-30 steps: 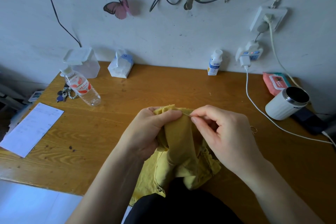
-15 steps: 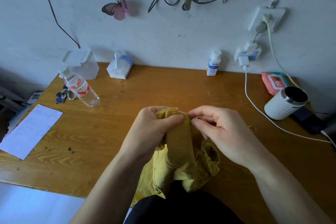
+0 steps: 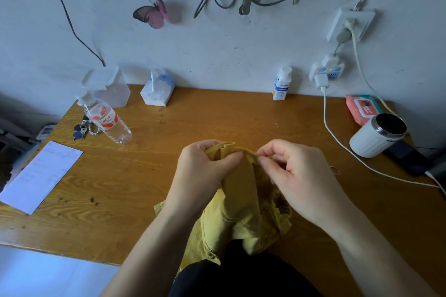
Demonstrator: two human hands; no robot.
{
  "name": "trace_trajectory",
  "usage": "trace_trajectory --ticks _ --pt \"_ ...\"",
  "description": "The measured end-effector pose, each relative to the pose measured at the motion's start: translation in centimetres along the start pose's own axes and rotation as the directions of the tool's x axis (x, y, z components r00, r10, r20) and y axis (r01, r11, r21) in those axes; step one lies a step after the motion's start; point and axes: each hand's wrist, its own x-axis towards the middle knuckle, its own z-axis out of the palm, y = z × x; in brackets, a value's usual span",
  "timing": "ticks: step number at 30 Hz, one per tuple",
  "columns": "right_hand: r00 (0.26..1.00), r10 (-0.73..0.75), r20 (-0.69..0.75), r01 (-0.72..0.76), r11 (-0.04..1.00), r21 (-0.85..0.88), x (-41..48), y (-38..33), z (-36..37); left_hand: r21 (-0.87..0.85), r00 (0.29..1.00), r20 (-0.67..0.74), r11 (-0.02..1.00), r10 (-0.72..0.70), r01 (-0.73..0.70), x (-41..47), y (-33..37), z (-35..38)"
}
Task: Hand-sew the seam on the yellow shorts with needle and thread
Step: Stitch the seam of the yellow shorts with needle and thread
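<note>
**Stitch in hand: pinch at the fold, needle not visible**

- Shorts (image 3: 240, 185): bunched at the 6 o'clock edge of the bench (image 3: 217, 116), tail trailing off toward the lap. A folded ridge is lifted between both hands, running roughly 9 to 3 o'clock.
- Left hand (image 3: 200, 176): curled round the fold from the 9 o'clock side, with the thumb laid across the top of the ridge, clamping the layers together.
- Right hand (image 3: 301, 176): fingers curled narrow, thumb and forefinger pinched at the 3 o'clock end of the ridge. Needle and thread are too fine to make out. Judged to be in that pinch, but unconfirmed.
- Hands sit just beside each other, with only a short stretch of fold bare between them.

Doing it well (judgement):
- Keep the left thumb close to the entry point so both layers stay aligned and taut.
- Drive the needle straight through near the edge, taking a small, even bite.
- Draw the thread clear toward 3 o'clock. The cable (image 3: 337, 142) and cup (image 3: 376, 136) lie that way, so watch for snagging.
- Pull snug, not tight, since bunched cloth will pucker.
- Inch the left grip along after each stitch.

Elsewhere: bottle (image 3: 106, 122) and paper (image 3: 41, 176) at 9–10 o'clock, well apart.
</note>
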Motion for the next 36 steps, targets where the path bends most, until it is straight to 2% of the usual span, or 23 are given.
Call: trace_trajectory --ticks 7,16,22,32,36 --pt "0.999 -0.014 -0.050 0.004 0.983 -0.182 -0.3 -0.7 0.7 0.114 0.991 -0.087 0.989 0.100 -0.090 -0.5 -0.3 0.9" --pt "0.998 -0.023 -0.059 0.009 0.975 -0.220 -0.5 -0.9 1.0 0.130 0.984 -0.139 0.987 0.109 -0.091 -0.4 -0.6 1.6" --pt "0.991 -0.030 -0.130 -0.006 0.964 -0.264 -0.6 -1.1 1.2 0.161 0.969 -0.194 0.979 0.154 -0.123 -0.7 -0.6 2.4" --pt "0.988 -0.079 -0.130 0.049 0.975 -0.219 -0.2 -0.3 1.3 0.036 0.989 -0.129 0.997 0.075 -0.070 -0.4 -0.6 2.0" --pt "0.996 -0.062 -0.069 0.054 0.992 -0.111 0.1 0.3 0.8 0.041 0.992 -0.097 0.997 0.076 -0.072 -0.2 -0.4 1.7"
